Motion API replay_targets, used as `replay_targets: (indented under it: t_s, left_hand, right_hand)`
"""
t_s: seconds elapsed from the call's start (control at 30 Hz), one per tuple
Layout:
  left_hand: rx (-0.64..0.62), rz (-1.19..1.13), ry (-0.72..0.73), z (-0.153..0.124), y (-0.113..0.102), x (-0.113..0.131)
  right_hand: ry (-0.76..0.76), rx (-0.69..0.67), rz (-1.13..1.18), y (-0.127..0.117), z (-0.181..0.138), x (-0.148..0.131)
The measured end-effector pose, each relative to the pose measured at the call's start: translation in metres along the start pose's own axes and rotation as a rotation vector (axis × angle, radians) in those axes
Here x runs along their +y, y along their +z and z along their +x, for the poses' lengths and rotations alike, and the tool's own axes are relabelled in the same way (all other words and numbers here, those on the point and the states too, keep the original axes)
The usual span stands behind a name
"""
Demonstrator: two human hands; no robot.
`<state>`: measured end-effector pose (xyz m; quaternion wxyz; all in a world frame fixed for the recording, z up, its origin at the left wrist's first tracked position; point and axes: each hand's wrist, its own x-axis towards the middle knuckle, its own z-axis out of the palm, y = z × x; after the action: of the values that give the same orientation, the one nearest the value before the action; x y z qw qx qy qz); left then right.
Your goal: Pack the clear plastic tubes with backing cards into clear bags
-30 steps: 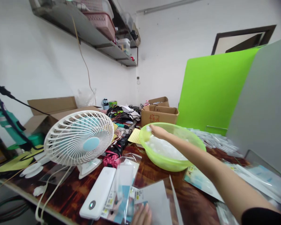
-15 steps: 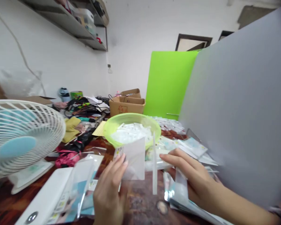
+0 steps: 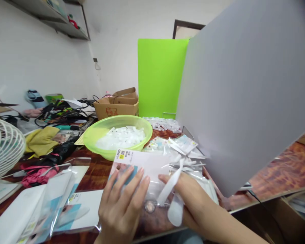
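A white printed card (image 3: pixel 152 162) in what looks like a clear sleeve stands in front of me, with a yellow label and print at its top left. My left hand (image 3: pixel 124 200) has its fingers across the card's front and grips it; the thumb is hidden. My right hand (image 3: pixel 193 200) is closed round thin white plastic pieces at the card's right edge. One is a narrow white strip (image 3: pixel 170 186) slanting across the fingers. Below it hangs a white rounded, spoon-like end (image 3: pixel 176 211); whether both belong to one piece I cannot tell.
Behind the card stands a light-green basin (image 3: pixel 98 150) holding many small white pieces. Bagged cards (image 3: pixel 82 206) lie at left, others (image 3: pixel 184 144) at right. A grey panel (image 3: pixel 234 95) rises on the right. A white fan (image 3: pixel 5 145) is at far left, a cardboard box (image 3: pixel 117 107) behind.
The view has swung right and down. The card, held upright before, is now lower and its printed corner faces me. My right hand has closed in on the card with the white pieces.
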<state>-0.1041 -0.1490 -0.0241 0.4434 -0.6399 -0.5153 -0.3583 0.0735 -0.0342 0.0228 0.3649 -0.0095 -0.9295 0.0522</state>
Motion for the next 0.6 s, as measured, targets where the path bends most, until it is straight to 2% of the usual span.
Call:
replay_targets:
  t_s: [0.07,0.17,0.27,0.37,0.5,0.6]
  left_hand:
    - [-0.058,0.02,-0.055,0.002,0.003,0.008]
    - [-0.131,0.003,-0.161,-0.001,0.007,0.017]
    - [-0.14,-0.037,-0.258,-0.007,0.009,0.022]
    - [-0.131,-0.057,-0.303,-0.012,0.011,0.025]
    - [-0.111,-0.058,-0.238,-0.01,0.012,0.027]
    - [-0.101,-0.086,-0.198,-0.008,0.012,0.029]
  right_hand:
    - [0.061,-0.09,0.112,-0.002,-0.003,-0.004]
    - [0.215,-0.086,0.311,-0.002,-0.015,-0.005]
    - [0.42,0.066,0.512,0.002,-0.029,0.0]
    - [0.611,0.259,0.607,0.003,-0.036,0.007]
    - [0.634,0.318,0.672,0.005,-0.039,0.008]
    - [0.626,0.468,0.65,0.014,-0.041,0.0]
